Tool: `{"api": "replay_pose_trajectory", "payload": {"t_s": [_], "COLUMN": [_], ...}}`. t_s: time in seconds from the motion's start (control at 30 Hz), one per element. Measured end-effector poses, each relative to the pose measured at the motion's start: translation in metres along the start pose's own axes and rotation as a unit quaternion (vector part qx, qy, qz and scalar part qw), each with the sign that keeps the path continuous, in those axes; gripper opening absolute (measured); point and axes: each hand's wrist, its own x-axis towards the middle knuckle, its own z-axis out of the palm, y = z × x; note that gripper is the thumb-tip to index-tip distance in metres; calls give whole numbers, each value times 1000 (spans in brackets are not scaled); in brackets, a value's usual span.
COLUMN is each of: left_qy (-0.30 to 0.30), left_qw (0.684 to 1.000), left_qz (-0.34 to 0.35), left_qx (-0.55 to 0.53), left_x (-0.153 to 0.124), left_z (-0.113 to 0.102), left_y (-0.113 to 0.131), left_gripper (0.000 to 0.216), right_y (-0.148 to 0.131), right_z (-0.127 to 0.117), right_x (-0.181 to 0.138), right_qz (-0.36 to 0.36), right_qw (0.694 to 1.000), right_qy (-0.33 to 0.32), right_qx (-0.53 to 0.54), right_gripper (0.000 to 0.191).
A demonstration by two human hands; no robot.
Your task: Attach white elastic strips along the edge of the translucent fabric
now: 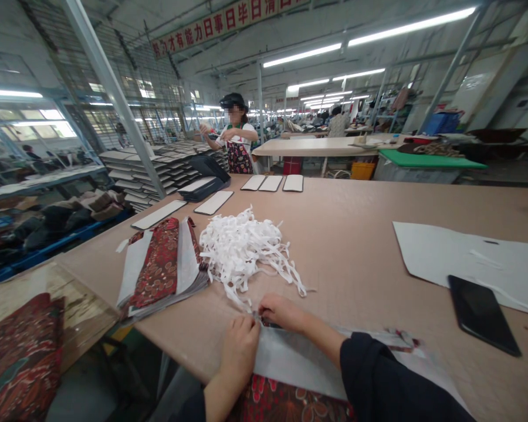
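Fluorescent tubes [411, 26] light a busy workshop, where beyond the grip, at the far side of a brown-covered table [352, 234], a co-worker [237, 135] in a dark cap stands with both hands raised. Nearest the person, the left hand [242, 340] and the right hand [284, 312] meet, fingertips drawn together and pinching the far left corner of a fabric piece [299, 357], pale above and red-patterned below. Whether a strip is also caught between the fingertips cannot be told. The fabric spreads from the grip toward the person and rightward beneath the right forearm. Just beyond the grip is a tangled heap of white strips [246, 249]; left of that lies a stack of patterned pieces [156, 269]. Well to the right of the grip, a black phone [483, 313] overlaps a large white sheet [449, 252]. Pale dark-edged panels [214, 203] lie farther off, past the heap.
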Motion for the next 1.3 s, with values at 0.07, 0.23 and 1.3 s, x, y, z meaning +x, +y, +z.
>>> {"api": "replay_pose_trajectory", "payload": {"t_s": [0.07,0.23,1.3], "left_qy": [-6,-9,-59], "left_qw": [999,995,994], "left_qz": [21,51,61], "left_qx": [28,81,-66], "left_x": [0,1,30], "left_z": [2,6,-9], "left_y": [1,5,19], "left_gripper": [18,28,19], "right_y": [1,-3,-2], "right_z": [0,-3,-45], "right_x": [6,13,-113], "right_qz": [2,-20,282], "right_qw": [1000,998,947], "right_qy": [-7,-38,-24], "right_qx": [-11,-48,-152], "right_gripper": [13,12,17]}}
